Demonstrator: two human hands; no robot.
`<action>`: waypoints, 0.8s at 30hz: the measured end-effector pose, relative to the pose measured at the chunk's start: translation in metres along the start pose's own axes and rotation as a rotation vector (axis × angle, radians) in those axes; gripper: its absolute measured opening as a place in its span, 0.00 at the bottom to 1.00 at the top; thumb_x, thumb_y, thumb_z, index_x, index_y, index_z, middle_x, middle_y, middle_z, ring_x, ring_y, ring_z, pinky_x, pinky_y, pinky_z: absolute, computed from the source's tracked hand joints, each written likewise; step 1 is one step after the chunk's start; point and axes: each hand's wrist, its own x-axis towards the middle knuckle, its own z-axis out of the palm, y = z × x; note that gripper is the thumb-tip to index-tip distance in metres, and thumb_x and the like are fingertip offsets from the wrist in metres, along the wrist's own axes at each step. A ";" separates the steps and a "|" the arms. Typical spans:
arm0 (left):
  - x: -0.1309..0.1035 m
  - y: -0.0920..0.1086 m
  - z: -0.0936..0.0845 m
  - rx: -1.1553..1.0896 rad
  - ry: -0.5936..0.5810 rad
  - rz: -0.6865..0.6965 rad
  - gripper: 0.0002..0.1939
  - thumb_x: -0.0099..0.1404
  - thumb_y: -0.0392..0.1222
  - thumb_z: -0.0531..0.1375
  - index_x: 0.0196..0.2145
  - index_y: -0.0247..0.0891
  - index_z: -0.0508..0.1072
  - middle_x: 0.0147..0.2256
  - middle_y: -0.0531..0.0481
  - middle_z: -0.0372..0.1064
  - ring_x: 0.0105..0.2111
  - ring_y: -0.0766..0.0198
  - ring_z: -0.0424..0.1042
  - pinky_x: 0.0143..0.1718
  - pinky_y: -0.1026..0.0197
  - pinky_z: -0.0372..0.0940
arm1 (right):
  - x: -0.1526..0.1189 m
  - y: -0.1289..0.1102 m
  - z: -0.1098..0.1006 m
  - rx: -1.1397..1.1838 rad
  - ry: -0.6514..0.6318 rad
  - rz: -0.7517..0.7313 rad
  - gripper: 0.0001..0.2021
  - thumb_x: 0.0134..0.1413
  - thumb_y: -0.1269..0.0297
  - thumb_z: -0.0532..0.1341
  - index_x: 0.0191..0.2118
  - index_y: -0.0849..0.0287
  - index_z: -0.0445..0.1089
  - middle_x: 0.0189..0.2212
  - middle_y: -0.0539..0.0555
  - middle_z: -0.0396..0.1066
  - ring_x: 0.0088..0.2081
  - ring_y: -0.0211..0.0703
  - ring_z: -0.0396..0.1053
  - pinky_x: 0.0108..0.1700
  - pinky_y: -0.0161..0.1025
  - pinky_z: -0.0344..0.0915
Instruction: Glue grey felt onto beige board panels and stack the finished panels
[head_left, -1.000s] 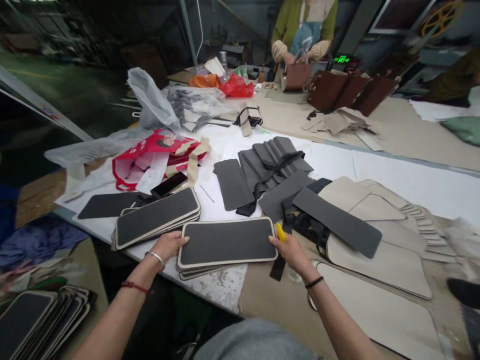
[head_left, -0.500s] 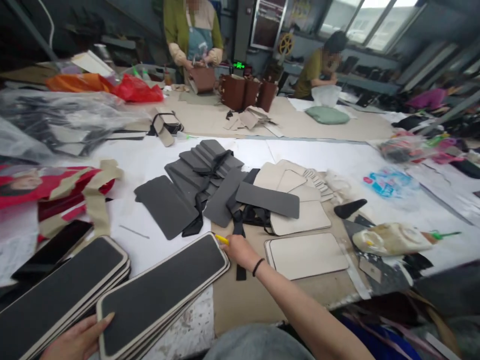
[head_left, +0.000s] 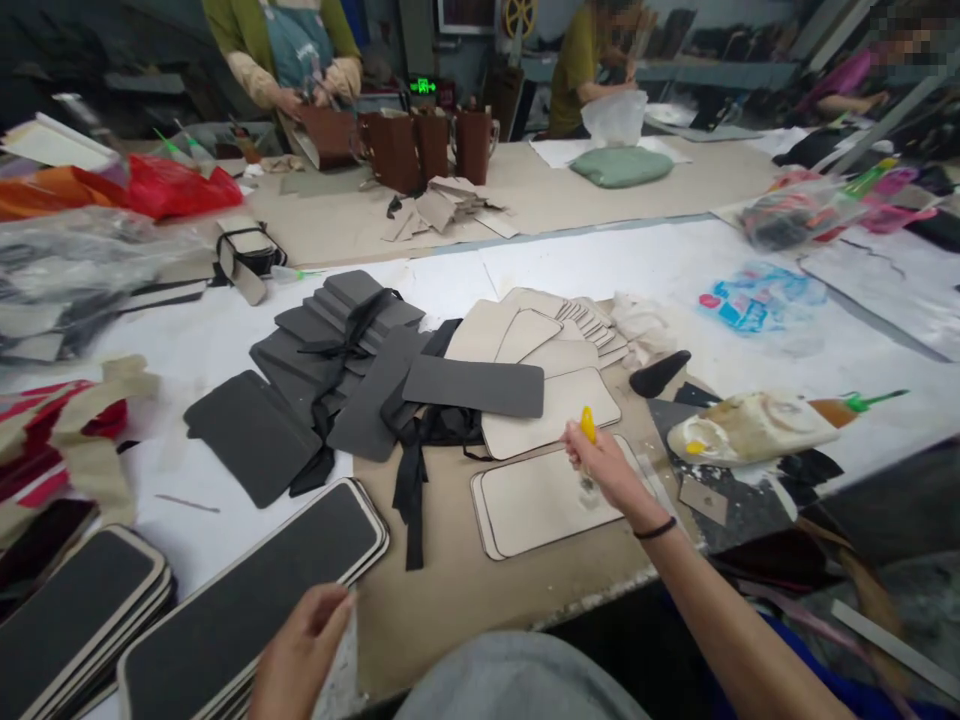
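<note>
My right hand (head_left: pixel 600 465) is closed round a small yellow tool (head_left: pixel 588 424), above a cream panel (head_left: pixel 525 505) with rounded corners. My left hand (head_left: pixel 307 640) is over the near edge of a stack of long dark panels with pale borders (head_left: pixel 255 580); its thumb and fingers are apart and hold nothing. Another such stack (head_left: pixel 75 600) lies at the lower left. A dark grey strip (head_left: pixel 474 387) rests partly on cream pieces (head_left: pixel 555 400), beside black straps (head_left: pixel 411 490) and a pile of grey pieces (head_left: pixel 255 435).
At the right lie a glue-smeared bottle (head_left: pixel 750 428), a black pointed piece (head_left: pixel 660 374) and a blue printed plastic bag (head_left: pixel 765 298). Across the table a person (head_left: pixel 300 60) handles a brown bag (head_left: pixel 326 135), near a green cushion (head_left: pixel 621 166).
My right hand has moved right with the yellow tool, from the dark stack's corner to the cream panel. My left hand has let go of the stack's end and moved right. The view has shifted.
</note>
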 end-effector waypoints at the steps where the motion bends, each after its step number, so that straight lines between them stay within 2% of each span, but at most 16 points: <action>1: -0.003 0.016 0.021 -0.005 -0.074 0.089 0.24 0.52 0.65 0.54 0.28 0.40 0.72 0.26 0.50 0.74 0.27 0.59 0.74 0.29 0.59 0.71 | -0.002 0.002 -0.005 0.113 0.007 0.004 0.23 0.54 0.43 0.47 0.30 0.60 0.66 0.23 0.52 0.67 0.27 0.41 0.65 0.31 0.37 0.61; 3: -0.002 0.045 0.065 0.013 -0.101 0.303 0.19 0.59 0.57 0.53 0.33 0.40 0.73 0.32 0.47 0.75 0.32 0.60 0.74 0.35 0.57 0.71 | -0.006 0.002 -0.008 0.203 -0.001 -0.017 0.25 0.55 0.42 0.46 0.34 0.60 0.66 0.30 0.55 0.69 0.34 0.43 0.67 0.38 0.39 0.62; 5: 0.004 0.067 0.104 0.058 -0.126 0.510 0.14 0.62 0.49 0.52 0.37 0.40 0.73 0.38 0.45 0.74 0.39 0.60 0.73 0.41 0.55 0.69 | -0.011 -0.002 -0.004 0.145 -0.018 -0.073 0.24 0.56 0.43 0.45 0.36 0.59 0.67 0.35 0.56 0.69 0.40 0.44 0.66 0.43 0.40 0.61; 8: 0.014 0.080 0.138 0.156 -0.154 0.701 0.11 0.61 0.41 0.55 0.41 0.41 0.71 0.44 0.44 0.71 0.46 0.57 0.68 0.46 0.50 0.67 | -0.018 -0.006 0.008 0.072 -0.042 -0.162 0.22 0.58 0.46 0.43 0.36 0.57 0.66 0.36 0.55 0.68 0.40 0.44 0.64 0.44 0.42 0.60; 11: 0.018 0.079 0.149 0.238 -0.198 0.764 0.12 0.58 0.40 0.59 0.41 0.40 0.71 0.46 0.44 0.69 0.48 0.54 0.65 0.47 0.48 0.65 | -0.022 -0.004 0.025 0.144 -0.050 -0.177 0.21 0.58 0.47 0.43 0.34 0.57 0.64 0.31 0.53 0.66 0.34 0.42 0.64 0.39 0.40 0.62; 15: 0.017 0.072 0.151 0.314 -0.227 0.787 0.15 0.56 0.43 0.61 0.42 0.41 0.70 0.48 0.44 0.68 0.49 0.52 0.62 0.46 0.46 0.63 | -0.026 0.005 0.052 0.291 -0.129 -0.029 0.19 0.55 0.45 0.47 0.31 0.56 0.61 0.25 0.49 0.62 0.24 0.37 0.62 0.27 0.36 0.63; 18: 0.017 0.068 0.151 0.324 -0.195 0.824 0.15 0.57 0.45 0.61 0.42 0.41 0.70 0.47 0.45 0.68 0.48 0.53 0.62 0.46 0.47 0.62 | -0.028 0.017 0.060 0.321 -0.163 0.053 0.17 0.49 0.45 0.55 0.31 0.57 0.62 0.25 0.49 0.63 0.24 0.39 0.65 0.27 0.37 0.65; 21: 0.018 0.064 0.152 0.315 -0.143 0.869 0.14 0.57 0.45 0.60 0.42 0.41 0.70 0.47 0.45 0.69 0.48 0.53 0.63 0.46 0.48 0.61 | -0.026 0.035 0.043 0.260 -0.044 0.078 0.15 0.47 0.48 0.57 0.31 0.57 0.62 0.25 0.50 0.64 0.24 0.41 0.67 0.29 0.39 0.66; 24: 0.019 0.062 0.153 0.316 -0.098 0.913 0.14 0.58 0.44 0.60 0.42 0.41 0.70 0.46 0.44 0.69 0.48 0.53 0.63 0.46 0.49 0.60 | -0.021 0.056 0.007 0.153 0.132 0.080 0.14 0.48 0.49 0.57 0.30 0.57 0.63 0.24 0.50 0.64 0.24 0.42 0.67 0.28 0.39 0.65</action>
